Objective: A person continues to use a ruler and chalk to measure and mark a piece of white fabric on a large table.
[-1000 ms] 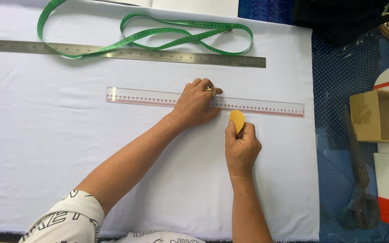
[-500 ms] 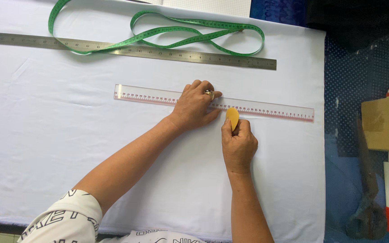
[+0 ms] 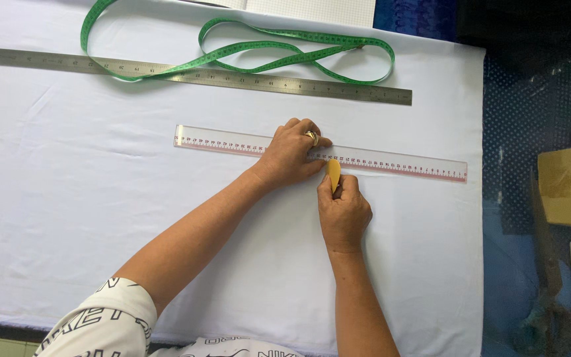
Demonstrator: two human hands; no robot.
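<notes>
A wide surface (image 3: 530,132) fills the room's foreground, dark blue at the right and covered by a smooth white cloth (image 3: 100,198). Along the far edge lies a long steel ruler (image 3: 246,80) with a green tape measure (image 3: 285,56) looped over it; a cardboard box (image 3: 570,185) sits off to the right. Nearer, a clear plastic ruler (image 3: 398,163) lies across the cloth. The left hand (image 3: 291,155) is spread flat, pressing it down. The right hand (image 3: 343,211) pinches a yellow tailor's chalk (image 3: 333,174), tip against the ruler's near edge just beside the left fingers. Marking a line looks under way; continuing calls for a steady ruler. Compared with a second ago, the chalk has slid leftward along the ruler's edge.
</notes>
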